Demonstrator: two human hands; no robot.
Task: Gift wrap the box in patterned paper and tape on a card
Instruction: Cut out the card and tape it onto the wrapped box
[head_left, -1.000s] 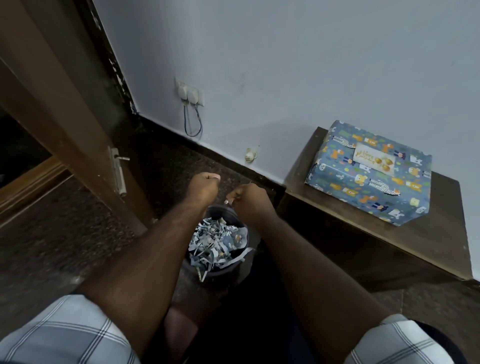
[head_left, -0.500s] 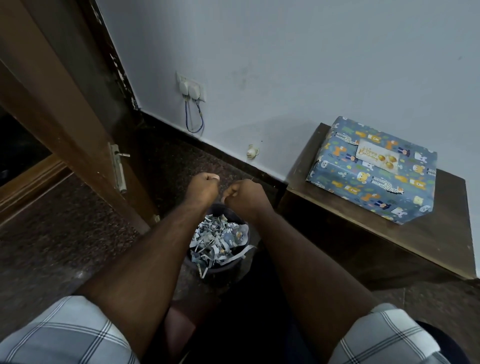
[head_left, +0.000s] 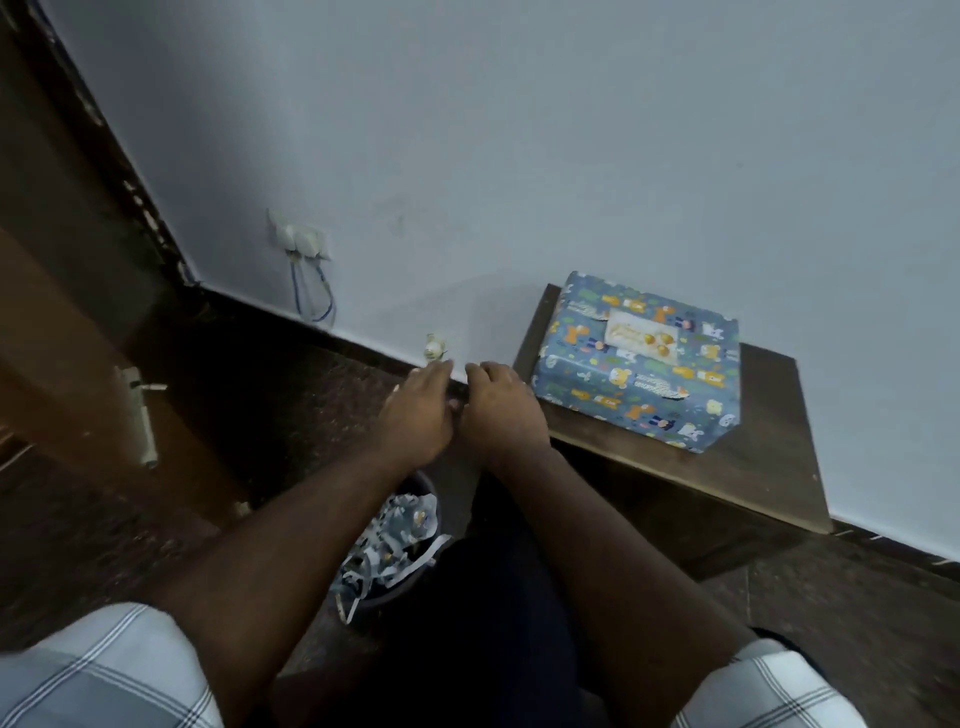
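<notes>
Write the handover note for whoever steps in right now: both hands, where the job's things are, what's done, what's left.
Left hand: fingers relaxed, no grip on anything, beside the right.
Right hand: the same, empty as far as the view shows.
Wrapped box: fully covered in patterned paper, lying on the low wooden table against the wall.
Card: on the box's top face; the tape is too small to make out.
Bin: on the floor under the arms, full of paper scraps.
Done: wrapping, card placed.
Left: nothing evident; perhaps check the card's tape.
</notes>
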